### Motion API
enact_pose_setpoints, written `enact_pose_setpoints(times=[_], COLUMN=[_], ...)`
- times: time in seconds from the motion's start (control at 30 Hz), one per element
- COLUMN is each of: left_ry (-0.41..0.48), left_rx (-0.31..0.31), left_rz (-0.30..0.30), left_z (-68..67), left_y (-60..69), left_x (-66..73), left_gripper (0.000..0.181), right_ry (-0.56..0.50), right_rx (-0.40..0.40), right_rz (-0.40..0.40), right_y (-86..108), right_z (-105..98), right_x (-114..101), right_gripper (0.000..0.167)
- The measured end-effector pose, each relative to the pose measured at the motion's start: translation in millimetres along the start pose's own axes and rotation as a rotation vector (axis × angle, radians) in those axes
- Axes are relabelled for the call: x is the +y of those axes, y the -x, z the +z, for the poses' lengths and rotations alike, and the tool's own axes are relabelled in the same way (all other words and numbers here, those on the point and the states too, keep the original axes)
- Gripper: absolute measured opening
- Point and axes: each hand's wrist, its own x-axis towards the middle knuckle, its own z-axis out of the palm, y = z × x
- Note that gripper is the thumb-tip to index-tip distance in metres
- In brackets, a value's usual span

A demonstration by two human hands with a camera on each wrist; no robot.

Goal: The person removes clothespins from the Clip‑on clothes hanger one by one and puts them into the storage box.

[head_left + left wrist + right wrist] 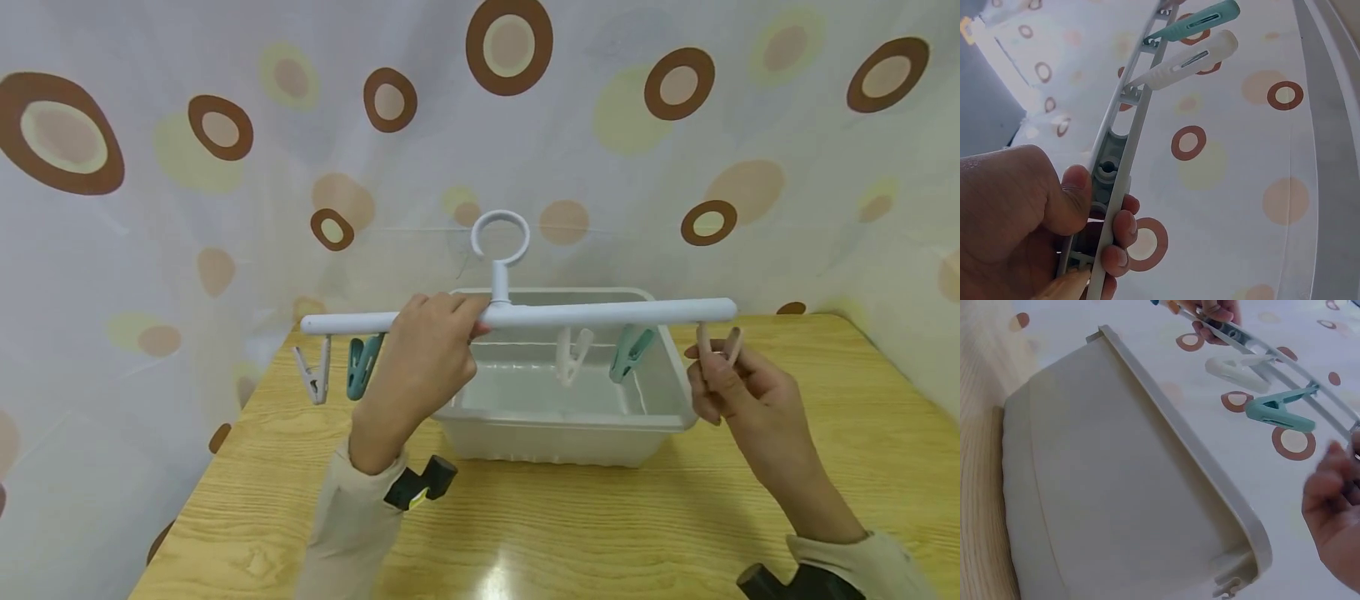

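Observation:
A white clip hanger (pixel 607 314) with a ring hook (pixel 475 236) is held level above a white plastic basin (pixel 555 443). My left hand (pixel 427 354) grips its bar just left of the hook. At the bar's right end, my right hand (pixel 761 408) pinches a pale clothespin (pixel 733 343) between thumb and fingers. A white clothespin (pixel 572 358) and a teal clothespin (pixel 630 353) dangle between my hands. Left of my left hand hang another teal clothespin (pixel 363 367) and a greyish-white clothespin (pixel 315 382). In the left wrist view, my thumb (pixel 1072 203) and fingers wrap the slotted underside.
The basin stands on a wood-grain table (pixel 300 500), behind and below the hanger. A pale curtain (pixel 420 175) with brown and yellow circles rises behind the table and along its sides. Black wrist devices (pixel 422 483) sit on both sleeves.

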Motion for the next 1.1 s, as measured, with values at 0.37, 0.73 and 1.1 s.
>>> enact_pose_setpoints(times=[0.37,0.73,1.1], left_ry=[0.018,0.043,0.04], left_rx=[-0.096,-0.096,-0.089], left_rz=[0.001,0.01,-0.018], left_z=[-4.1,4.4,2.4], left_y=[-6.7,-3.9,-5.6], left_x=[2.8,7.5,5.8], left_gripper=[0.011,0.007,0.005], right_ry=[0.87,1.32,1.298], right_rx=[0.237,0.16,0.253], right_rz=[-0.357,-0.561,-0.57], right_y=[-1.5,-3.6,1.6], right_z=[-12.5,-11.0,-6.7], right_x=[-21.5,-39.1,-31.8], right_gripper=[0.02,0.058,0.058])
